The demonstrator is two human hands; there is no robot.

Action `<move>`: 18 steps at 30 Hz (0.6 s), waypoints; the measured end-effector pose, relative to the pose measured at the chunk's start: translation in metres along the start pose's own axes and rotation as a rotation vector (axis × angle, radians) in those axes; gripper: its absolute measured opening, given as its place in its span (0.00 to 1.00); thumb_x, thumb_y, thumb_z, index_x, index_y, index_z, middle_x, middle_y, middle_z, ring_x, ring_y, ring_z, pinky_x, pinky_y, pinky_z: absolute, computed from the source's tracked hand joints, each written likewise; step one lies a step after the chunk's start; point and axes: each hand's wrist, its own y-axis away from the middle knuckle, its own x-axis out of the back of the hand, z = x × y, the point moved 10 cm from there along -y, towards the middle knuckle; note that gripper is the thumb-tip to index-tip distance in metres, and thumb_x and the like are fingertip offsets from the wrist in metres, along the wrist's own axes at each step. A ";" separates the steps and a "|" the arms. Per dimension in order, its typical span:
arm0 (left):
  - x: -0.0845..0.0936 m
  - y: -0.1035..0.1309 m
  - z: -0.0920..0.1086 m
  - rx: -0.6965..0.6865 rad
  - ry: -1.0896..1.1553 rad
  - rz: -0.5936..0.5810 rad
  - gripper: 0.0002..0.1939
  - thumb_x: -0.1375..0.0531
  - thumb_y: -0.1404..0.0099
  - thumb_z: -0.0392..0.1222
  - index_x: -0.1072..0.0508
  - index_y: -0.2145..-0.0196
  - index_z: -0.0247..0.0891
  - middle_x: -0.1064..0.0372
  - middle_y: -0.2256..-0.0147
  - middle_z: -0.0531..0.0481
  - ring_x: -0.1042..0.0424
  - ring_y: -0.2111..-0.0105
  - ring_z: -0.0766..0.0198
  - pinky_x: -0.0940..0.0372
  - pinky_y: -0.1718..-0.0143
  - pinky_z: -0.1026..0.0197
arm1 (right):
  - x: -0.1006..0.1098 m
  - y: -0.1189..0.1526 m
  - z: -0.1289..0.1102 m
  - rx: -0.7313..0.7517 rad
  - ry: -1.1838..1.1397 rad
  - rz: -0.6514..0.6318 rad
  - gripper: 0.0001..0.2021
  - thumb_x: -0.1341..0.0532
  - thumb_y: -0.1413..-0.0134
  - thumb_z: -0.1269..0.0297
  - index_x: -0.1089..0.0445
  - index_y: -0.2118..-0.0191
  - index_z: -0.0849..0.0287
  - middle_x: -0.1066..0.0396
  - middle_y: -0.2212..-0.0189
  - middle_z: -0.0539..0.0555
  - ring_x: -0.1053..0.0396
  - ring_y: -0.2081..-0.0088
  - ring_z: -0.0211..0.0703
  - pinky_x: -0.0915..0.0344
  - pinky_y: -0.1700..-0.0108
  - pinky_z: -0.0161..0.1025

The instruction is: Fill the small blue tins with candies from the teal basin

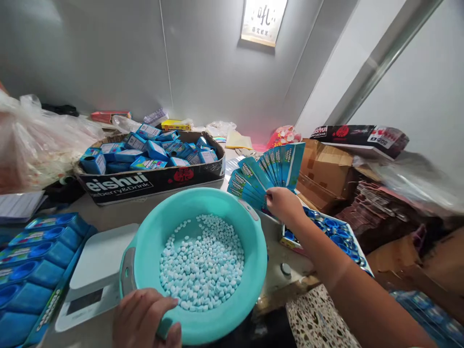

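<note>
A teal basin holds many small pale blue and white candies. At its near left rim, my left hand grips the edge, fingertips over the inside. My right hand is closed at the near end of a fan of blue printed card pieces, beyond the basin's right rim. Below my right forearm lies a shallow box of blue plastic parts. Left of the basin sits a white scale with a dark display.
An open carton of small blue boxes stands behind the basin. Blue packs stand in a tray at far left, below a clear plastic bag. Brown cartons and stacked wrappers lie at right.
</note>
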 end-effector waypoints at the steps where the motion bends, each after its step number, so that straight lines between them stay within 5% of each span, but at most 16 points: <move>1: -0.002 -0.001 0.003 -0.051 -0.001 -0.043 0.14 0.46 0.28 0.51 0.28 0.64 0.39 0.30 0.74 0.49 0.31 0.71 0.59 0.41 0.63 0.53 | 0.006 0.000 -0.002 -0.007 0.006 0.004 0.14 0.46 0.37 0.66 0.22 0.64 0.60 0.22 0.65 0.61 0.27 0.62 0.50 0.48 0.69 0.40; 6: -0.010 -0.007 -0.001 -0.162 0.042 -0.294 0.25 0.38 0.39 0.67 0.29 0.65 0.40 0.26 0.70 0.48 0.27 0.67 0.56 0.39 0.58 0.51 | 0.009 0.002 -0.013 -0.001 0.023 -0.079 0.12 0.43 0.40 0.65 0.22 0.67 0.58 0.21 0.66 0.60 0.26 0.64 0.49 0.51 0.71 0.40; 13: 0.038 -0.066 0.003 -0.256 0.050 0.006 0.31 0.44 0.41 0.76 0.33 0.72 0.42 0.35 0.80 0.52 0.32 0.77 0.59 0.40 0.69 0.54 | -0.003 0.004 -0.008 0.012 -0.021 -0.157 0.14 0.44 0.40 0.63 0.24 0.71 0.59 0.22 0.68 0.60 0.27 0.65 0.47 0.52 0.73 0.39; 18: 0.025 -0.069 0.015 -0.295 0.057 -0.099 0.31 0.46 0.38 0.74 0.38 0.76 0.41 0.40 0.82 0.54 0.38 0.81 0.63 0.44 0.74 0.56 | -0.004 0.013 0.000 0.026 -0.087 -0.158 0.13 0.44 0.40 0.63 0.23 0.67 0.58 0.20 0.66 0.58 0.26 0.63 0.47 0.47 0.70 0.38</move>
